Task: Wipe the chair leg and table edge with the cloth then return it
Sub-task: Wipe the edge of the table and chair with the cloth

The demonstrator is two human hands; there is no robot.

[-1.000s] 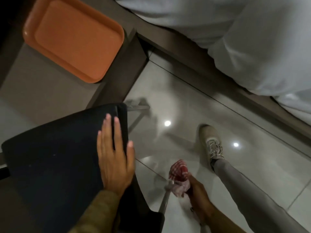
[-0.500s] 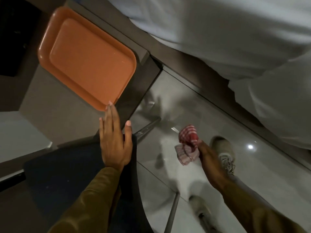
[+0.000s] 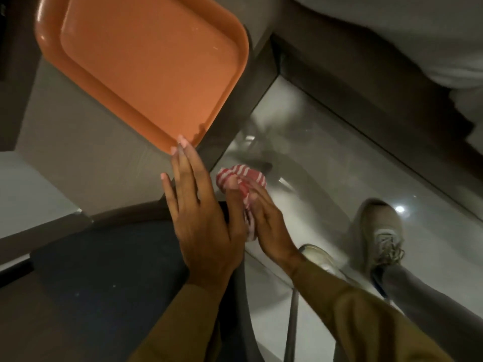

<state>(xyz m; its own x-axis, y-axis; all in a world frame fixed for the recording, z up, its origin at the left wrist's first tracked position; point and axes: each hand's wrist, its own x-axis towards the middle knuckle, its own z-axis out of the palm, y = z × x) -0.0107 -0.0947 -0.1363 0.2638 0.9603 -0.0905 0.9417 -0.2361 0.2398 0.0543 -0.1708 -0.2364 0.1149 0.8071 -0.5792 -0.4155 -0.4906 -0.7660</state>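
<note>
My right hand (image 3: 269,226) grips a bunched red-and-white striped cloth (image 3: 241,177), held just off the table's dark right edge (image 3: 227,131) and beside the chair. My left hand (image 3: 201,218) lies flat, fingers spread, across the front corner of the dark chair seat (image 3: 104,270); its fingertips reach the corner of the orange tray. A thin metal chair leg (image 3: 291,325) shows below my right forearm.
An orange tray (image 3: 146,66) lies on the grey table (image 3: 86,158), overhanging its right edge. My shoes (image 3: 381,231) stand on the glossy tiled floor (image 3: 326,165). A bed with white bedding (image 3: 392,30) and a dark frame runs along the upper right.
My right hand has lifted the cloth from low by the chair leg up to the table's edge, close to my left hand. The view has swung up toward the table.
</note>
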